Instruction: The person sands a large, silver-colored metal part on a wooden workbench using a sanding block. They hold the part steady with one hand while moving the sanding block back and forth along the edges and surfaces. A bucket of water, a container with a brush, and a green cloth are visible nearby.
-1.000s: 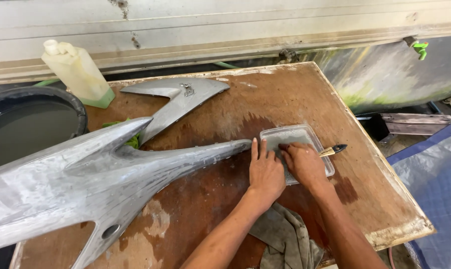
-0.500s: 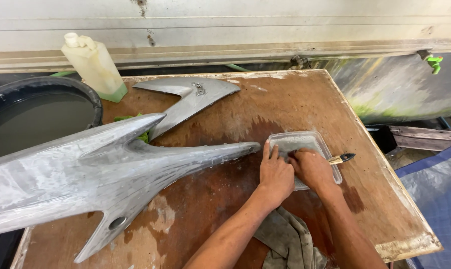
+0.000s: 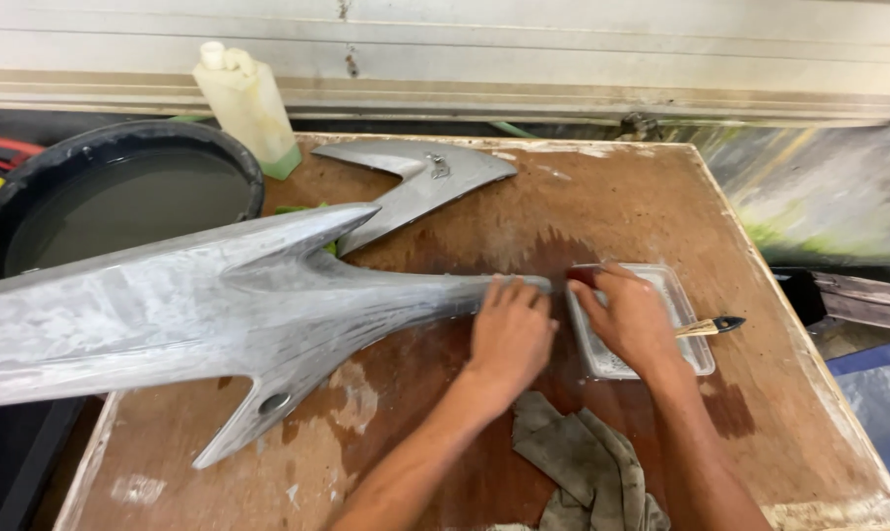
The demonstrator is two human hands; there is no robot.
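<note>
Two bare hands work near the middle of a worn brown plywood table [image 3: 602, 187] with pale, chipped edges. At ten o'clock from the hands a round black tub [image 3: 120, 202] of dark liquid sits off the table's corner, and just beside it at eleven o'clock stands a cream plastic bottle with a green base [image 3: 245, 103]. At twelve o'clock lies a smaller grey metal fin-shaped piece [image 3: 415, 182], flat on the board. At six o'clock, between the forearms, a crumpled grey-brown rag [image 3: 583, 462] rests on the wood. A brush with a pale wooden handle and dark tip [image 3: 711, 325] pokes out at three o'clock, over the tray's right rim.

The long dull-grey metal casting with pointed fins [image 3: 219, 305] stretches from nine o'clock across the table, its narrow tail ending under the left hand [image 3: 509, 334], whose fingers lie spread and flat on that tip, pressing rather than gripping. The right hand [image 3: 630, 317] rests palm-down in the shallow clear plastic tray [image 3: 689, 305], fingers loosely curled toward a small dark red piece [image 3: 580, 275] at the tray's near-left corner; whether they pinch it I cannot tell.
</note>
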